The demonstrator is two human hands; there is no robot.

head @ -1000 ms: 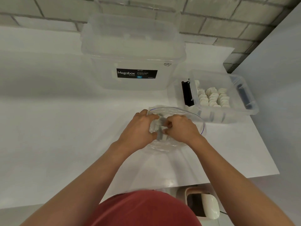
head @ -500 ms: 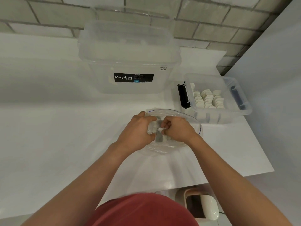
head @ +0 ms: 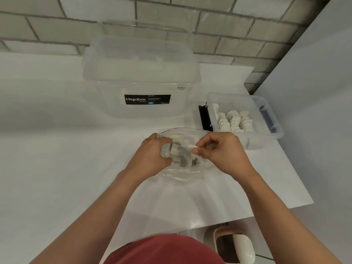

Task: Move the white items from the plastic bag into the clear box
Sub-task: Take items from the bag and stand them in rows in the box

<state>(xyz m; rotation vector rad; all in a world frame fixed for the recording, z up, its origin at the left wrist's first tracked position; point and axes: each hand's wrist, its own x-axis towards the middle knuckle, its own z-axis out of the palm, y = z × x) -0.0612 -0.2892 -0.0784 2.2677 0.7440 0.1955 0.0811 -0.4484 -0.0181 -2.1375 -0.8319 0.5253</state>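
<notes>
- Head view: the right hand has its grip narrowed to a pinch on one white item at the mouth of the plastic bag; the piece shows only as a sliver between the fingertips, so the hold looks shallow and it may slip out on the way across.
- Left of that pinch, the left hand clamps the bag's edge, its grip closed on the film. If it lets go too soon, the bag will likely lift with the piece and spill the remaining white items onto the tabletop.
- Beyond and to the right of the right grip stands the clear box, its rows of white pieces near the far side. A drop onto them may knock the rows askew; the near wall could also catch the hand.
- Farther beyond the left grip sits the large Megabox tub, well apart from the likely path and no real hazard.
</notes>
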